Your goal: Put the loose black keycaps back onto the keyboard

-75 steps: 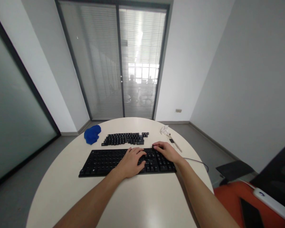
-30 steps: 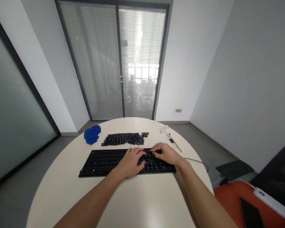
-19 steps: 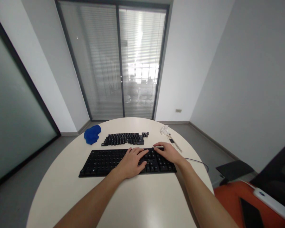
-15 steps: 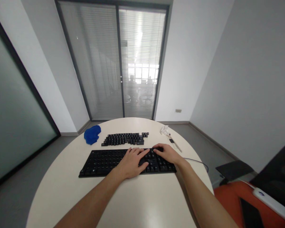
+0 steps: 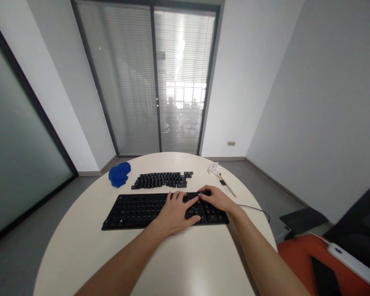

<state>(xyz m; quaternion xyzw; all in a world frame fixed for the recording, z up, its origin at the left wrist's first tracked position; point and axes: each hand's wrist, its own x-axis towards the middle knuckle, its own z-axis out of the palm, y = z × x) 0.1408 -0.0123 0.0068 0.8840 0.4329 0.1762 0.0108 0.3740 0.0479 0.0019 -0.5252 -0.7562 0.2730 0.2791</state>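
Observation:
A black keyboard (image 5: 135, 211) lies across the table before me; much of its left and middle part shows no keycaps, while caps sit on its right side. My left hand (image 5: 176, 214) rests over the middle of it, fingers spread, with the index finger reaching toward my right fingertips. My right hand (image 5: 217, 199) is at the keyboard's upper right, its thumb and forefinger drawn together near the back edge. What lies between those fingertips is too small to make out. Behind the keyboard, loose black keycaps (image 5: 160, 179) lie in rows.
A blue cloth-like or putty-like blob (image 5: 119, 174) lies at the back left of the round white table (image 5: 80, 238). Crumpled white tissue (image 5: 213, 167) and a thin brush-like tool (image 5: 227, 185) lie back right. A cable (image 5: 255, 208) runs off the right edge, near an orange-seated chair (image 5: 296, 255).
My left hand has slid a little to the right, bringing its index finger closer to my right fingertips. My right hand stays in nearly the same place.

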